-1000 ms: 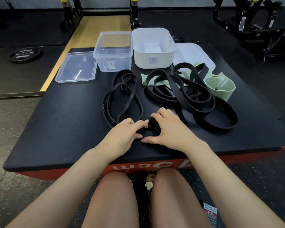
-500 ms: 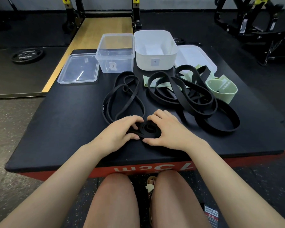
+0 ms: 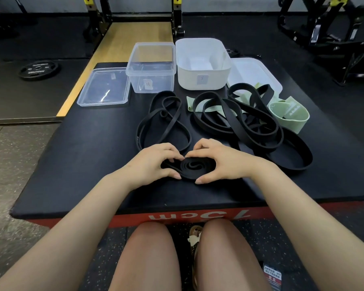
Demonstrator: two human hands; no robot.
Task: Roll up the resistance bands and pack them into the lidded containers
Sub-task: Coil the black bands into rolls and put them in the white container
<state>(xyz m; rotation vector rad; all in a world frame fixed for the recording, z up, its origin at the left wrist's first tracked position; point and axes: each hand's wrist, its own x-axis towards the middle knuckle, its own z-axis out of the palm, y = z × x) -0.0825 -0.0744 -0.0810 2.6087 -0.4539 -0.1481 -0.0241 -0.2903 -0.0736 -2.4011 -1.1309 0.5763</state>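
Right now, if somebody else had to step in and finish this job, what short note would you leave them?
Left hand and right hand both pinch a half-rolled black band near the table's front edge.
Clear box and white box stand open and hold no bands; clear lid lies left, white lid right.
Done: one roll started.
Left: finish it, roll the loose black bands and green bands, pack, close lids.

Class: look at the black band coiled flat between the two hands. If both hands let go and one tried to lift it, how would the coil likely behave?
The coiled black band would probably spring loose: both the left hand and right hand are pressing in on it. It looks floppy, like the loose black bands sprawling nearby. Its loose tail at the left would likely dangle.
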